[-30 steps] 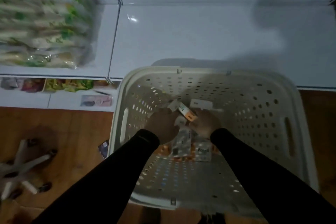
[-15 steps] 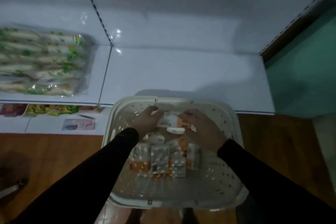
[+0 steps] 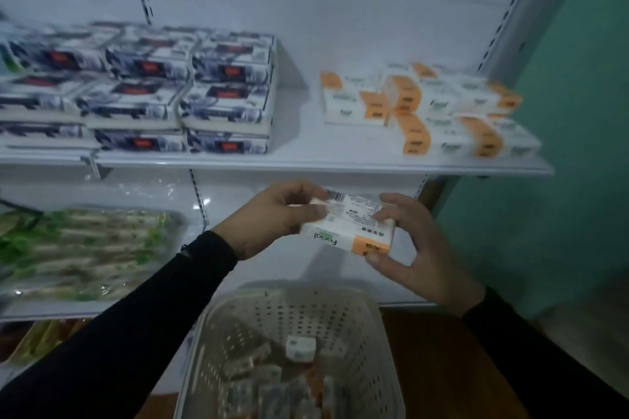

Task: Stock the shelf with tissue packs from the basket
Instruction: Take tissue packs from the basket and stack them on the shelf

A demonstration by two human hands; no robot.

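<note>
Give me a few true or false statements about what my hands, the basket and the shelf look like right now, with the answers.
1. Both hands hold one tissue pack. True: the left hand grips its left end and the right hand its right end.
2. The basket is empty. False: several packs lie in it.
3. Orange-and-white packs already sit on the right part of the upper shelf. True.
4. The held pack rests on the shelf. False: it is in the air, below the shelf edge and above the basket.
5. The dark-printed stacked packs stand to the right of the orange ones. False: they are on the left.
</note>
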